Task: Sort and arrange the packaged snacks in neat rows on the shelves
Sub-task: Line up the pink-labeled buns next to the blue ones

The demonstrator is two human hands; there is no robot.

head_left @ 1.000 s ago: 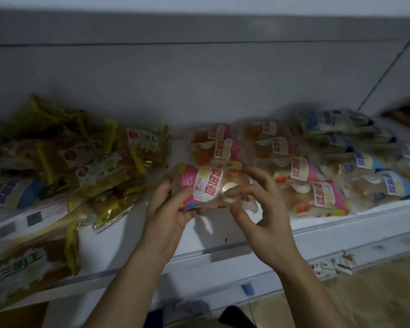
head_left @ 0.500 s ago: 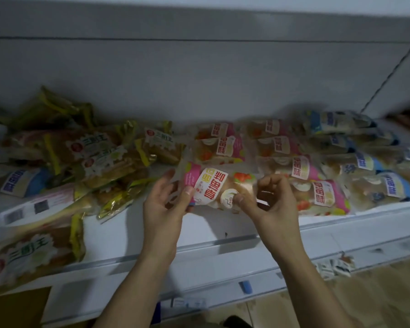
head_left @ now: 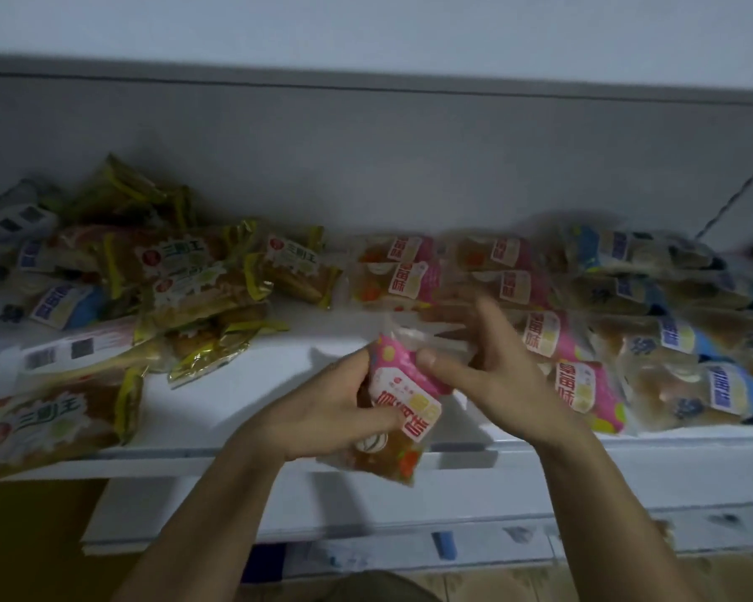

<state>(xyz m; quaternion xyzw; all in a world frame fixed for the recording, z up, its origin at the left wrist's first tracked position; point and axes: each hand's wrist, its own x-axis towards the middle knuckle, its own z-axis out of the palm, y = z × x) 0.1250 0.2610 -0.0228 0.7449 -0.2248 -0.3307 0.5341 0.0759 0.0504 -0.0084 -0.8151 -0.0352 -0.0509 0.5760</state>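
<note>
Pink snack pack [head_left: 403,399] held at the shelf [head_left: 244,410] front edge, roughly mid-length, partly overhanging it, not set down. Long axis runs front-to-back, tilted; the pink printed end points to the shelf's back, the clear end hangs past the front edge. Left hand [head_left: 331,410] grips it from the left, fingers curled round the lower body, thumb on the label face. Right hand [head_left: 492,362] is at the pack's upper right edge, thumb touching the pink end, the other fingers spread and blurred; whether they pinch the wrapper, cannot tell. Both forearms reach in from below, the left carrying the load. Pink row [head_left: 540,336] lies just right and behind, packs lying side-to-side, so the held pack likely needs a turn to match before going into the gap at the row's left. Blue packs [head_left: 687,341] sit toward the right end, yellow packs [head_left: 183,293] jumbled toward the left, unsorted.
</note>
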